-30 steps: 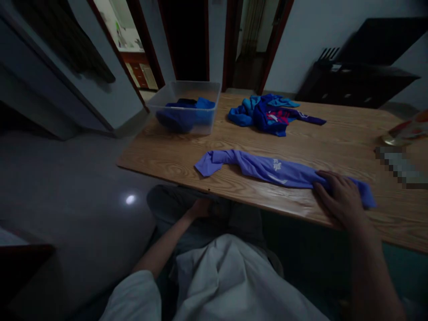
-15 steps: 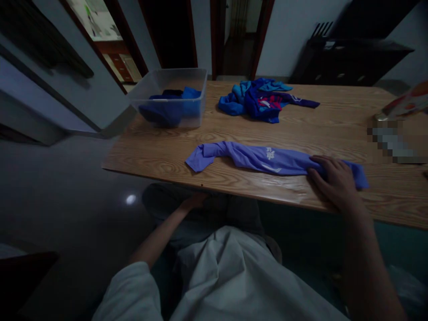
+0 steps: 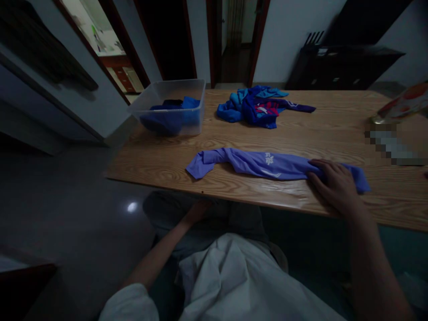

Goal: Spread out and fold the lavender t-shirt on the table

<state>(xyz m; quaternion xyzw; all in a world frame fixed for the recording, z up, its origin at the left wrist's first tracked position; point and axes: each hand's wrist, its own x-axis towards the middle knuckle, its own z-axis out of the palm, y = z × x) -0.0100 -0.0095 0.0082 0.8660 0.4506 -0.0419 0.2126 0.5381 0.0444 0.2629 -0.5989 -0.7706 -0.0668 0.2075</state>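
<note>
Nearest to us were our own lap and pale shirt, filling the bottom of the view. Our left hand lay on our knee just under the table's near edge, away from any cloth; it was dim there, and we could not tell whether its fingers were curled or spread.

Above it ran the wooden table. Close to its near edge lay a purple garment, pulled out long from left to right, with a small white print near its middle. Its left end was bunched and slightly turned up; its right end poked out past our right hand. That hand rested palm down on the garment's right part, fingers spread a little and pressing the cloth flat against the wood rather than pinching it.

To the right, near the table's edge, sat a blurred patch we could not read, with a colourful packet just behind it.

Farther back, near the middle of the table, was a heap of blue clothes with a red and white patch showing. To its left, at the table's far left corner, stood a clear bin holding folded blue cloth.

Beyond the table were a dark cabinet against the wall and open doorways.
</note>
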